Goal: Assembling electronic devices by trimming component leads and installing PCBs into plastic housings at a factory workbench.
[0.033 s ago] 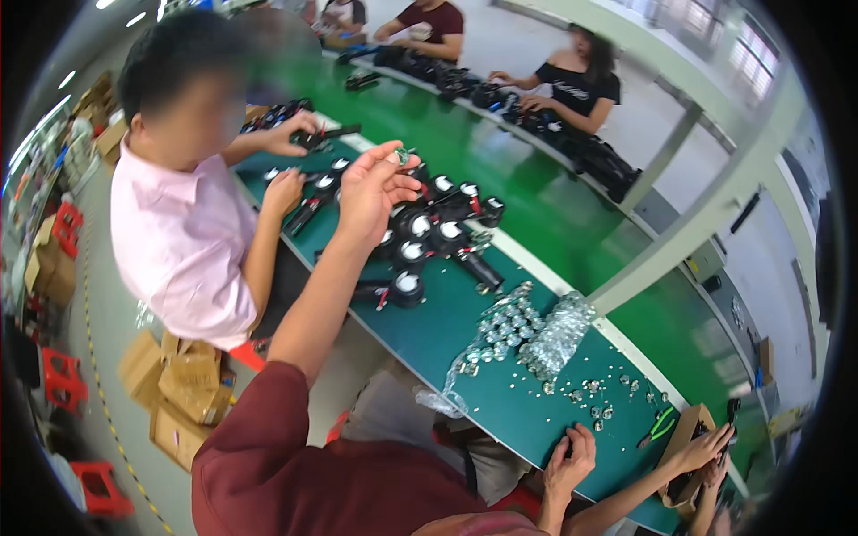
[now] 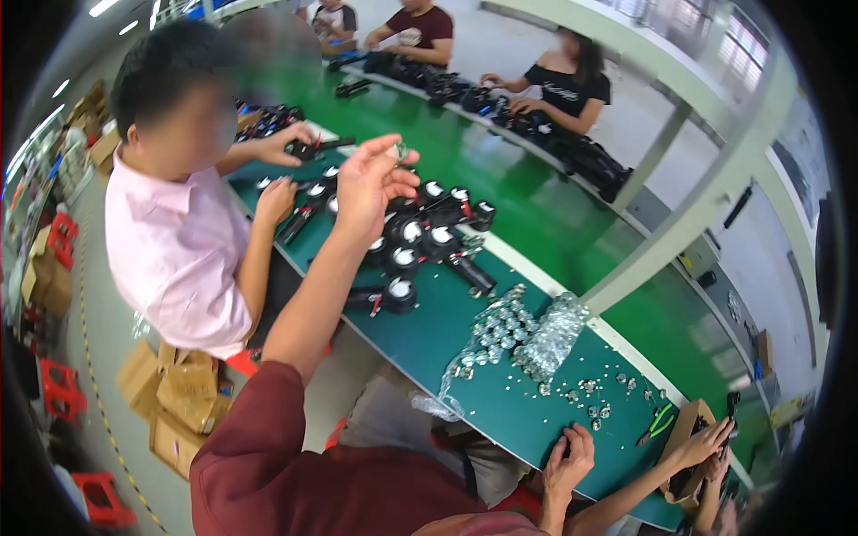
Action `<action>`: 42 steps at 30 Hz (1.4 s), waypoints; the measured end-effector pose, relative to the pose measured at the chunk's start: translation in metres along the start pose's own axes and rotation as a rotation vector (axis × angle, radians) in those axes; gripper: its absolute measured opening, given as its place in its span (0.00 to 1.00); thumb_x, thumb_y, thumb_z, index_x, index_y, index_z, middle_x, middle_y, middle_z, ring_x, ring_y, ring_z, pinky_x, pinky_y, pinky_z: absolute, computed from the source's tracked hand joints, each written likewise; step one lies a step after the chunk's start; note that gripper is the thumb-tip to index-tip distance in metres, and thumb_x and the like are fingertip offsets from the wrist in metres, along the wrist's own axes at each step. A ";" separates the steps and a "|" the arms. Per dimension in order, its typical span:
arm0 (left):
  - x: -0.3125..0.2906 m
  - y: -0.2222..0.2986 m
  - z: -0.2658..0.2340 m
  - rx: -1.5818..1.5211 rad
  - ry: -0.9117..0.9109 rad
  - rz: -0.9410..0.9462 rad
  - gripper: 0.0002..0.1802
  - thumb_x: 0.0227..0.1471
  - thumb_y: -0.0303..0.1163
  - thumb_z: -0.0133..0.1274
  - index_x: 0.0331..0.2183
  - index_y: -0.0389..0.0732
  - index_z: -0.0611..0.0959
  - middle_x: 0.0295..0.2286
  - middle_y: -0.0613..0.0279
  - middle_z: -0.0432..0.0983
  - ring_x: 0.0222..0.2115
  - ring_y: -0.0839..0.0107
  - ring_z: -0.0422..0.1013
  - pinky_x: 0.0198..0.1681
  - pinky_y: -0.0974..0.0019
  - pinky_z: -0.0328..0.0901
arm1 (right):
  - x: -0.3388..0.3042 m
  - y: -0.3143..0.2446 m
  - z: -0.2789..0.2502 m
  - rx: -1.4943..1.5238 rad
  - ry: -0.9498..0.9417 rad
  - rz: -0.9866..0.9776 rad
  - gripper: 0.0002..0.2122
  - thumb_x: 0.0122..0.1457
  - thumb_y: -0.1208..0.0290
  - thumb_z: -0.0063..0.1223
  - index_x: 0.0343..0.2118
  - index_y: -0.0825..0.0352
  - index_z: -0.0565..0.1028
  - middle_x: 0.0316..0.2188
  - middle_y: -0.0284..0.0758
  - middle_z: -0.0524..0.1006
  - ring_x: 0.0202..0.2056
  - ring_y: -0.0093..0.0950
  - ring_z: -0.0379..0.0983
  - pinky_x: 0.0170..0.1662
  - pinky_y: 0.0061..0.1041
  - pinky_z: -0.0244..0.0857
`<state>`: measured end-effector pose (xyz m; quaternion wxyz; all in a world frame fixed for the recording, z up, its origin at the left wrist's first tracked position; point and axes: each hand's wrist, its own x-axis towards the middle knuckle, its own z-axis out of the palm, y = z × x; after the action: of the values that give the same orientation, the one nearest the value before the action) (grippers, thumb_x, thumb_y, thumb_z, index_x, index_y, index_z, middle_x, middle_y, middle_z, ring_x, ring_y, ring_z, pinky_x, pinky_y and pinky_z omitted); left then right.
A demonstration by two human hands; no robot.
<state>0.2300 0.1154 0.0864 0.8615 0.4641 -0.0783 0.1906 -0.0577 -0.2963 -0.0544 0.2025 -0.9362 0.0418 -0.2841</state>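
My left hand (image 2: pixel 362 198) is raised over the bench, its thumb and fingertips pinching a small shiny part with a greenish tint (image 2: pixel 401 152); its exact kind is too small to tell. Below and beyond it lie several black handheld units with round white tops (image 2: pixel 404 257). At the near bench edge rests my right hand (image 2: pixel 569 460), fingers loosely bent and nothing visible in them. Close to that hand, small round metallic parts (image 2: pixel 593 412) are scattered on the green bench top (image 2: pixel 500 415).
A clear bubble-wrapped bundle (image 2: pixel 552 338) lies beside a cluster of silvery round parts (image 2: pixel 500 326). Green-handled pliers (image 2: pixel 660 422) and a cardboard box (image 2: pixel 695 420) are at the right, near another person's hands (image 2: pixel 706 447). A co-worker in pink (image 2: pixel 174 241) sits left. A white post (image 2: pixel 679 228) slants across.
The scene has shifted slightly leftward in the view. My left hand stays raised with the small part, its fingers slightly altered. My right hand has not visibly moved.
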 end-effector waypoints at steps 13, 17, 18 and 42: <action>0.203 0.097 0.274 0.816 -0.163 0.973 0.12 0.49 0.34 0.55 0.32 0.37 0.87 0.25 0.51 0.83 0.26 0.63 0.80 0.34 0.62 0.72 | -0.001 0.006 -0.001 -0.028 0.043 -0.060 0.09 0.47 0.82 0.55 0.33 0.71 0.79 0.37 0.44 0.80 0.31 0.43 0.73 0.37 0.38 0.68; 0.242 0.069 0.299 0.967 -0.299 0.762 0.14 0.48 0.35 0.55 0.34 0.37 0.87 0.27 0.47 0.83 0.30 0.58 0.81 0.39 0.59 0.73 | -0.002 0.008 0.000 -0.021 0.069 -0.019 0.09 0.47 0.81 0.55 0.33 0.71 0.79 0.37 0.44 0.80 0.31 0.43 0.73 0.38 0.38 0.68; 0.234 0.067 0.296 0.864 -0.422 0.769 0.15 0.47 0.36 0.55 0.34 0.37 0.87 0.29 0.45 0.83 0.33 0.56 0.80 0.40 0.58 0.73 | -0.003 0.008 -0.001 -0.019 0.072 -0.020 0.09 0.47 0.81 0.55 0.33 0.71 0.79 0.37 0.44 0.80 0.31 0.43 0.73 0.38 0.38 0.68; 0.177 0.062 0.319 0.693 -0.676 0.649 0.16 0.54 0.28 0.56 0.45 0.35 0.84 0.35 0.58 0.83 0.33 0.72 0.76 0.39 0.68 0.71 | -0.003 0.010 -0.002 0.047 0.076 0.004 0.08 0.49 0.78 0.56 0.33 0.71 0.80 0.38 0.44 0.80 0.33 0.44 0.75 0.40 0.38 0.68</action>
<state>0.3802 -0.0729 0.3668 0.4841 0.7064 -0.4200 0.3006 -0.0610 -0.3053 -0.0583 0.2233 -0.9196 0.0449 -0.3201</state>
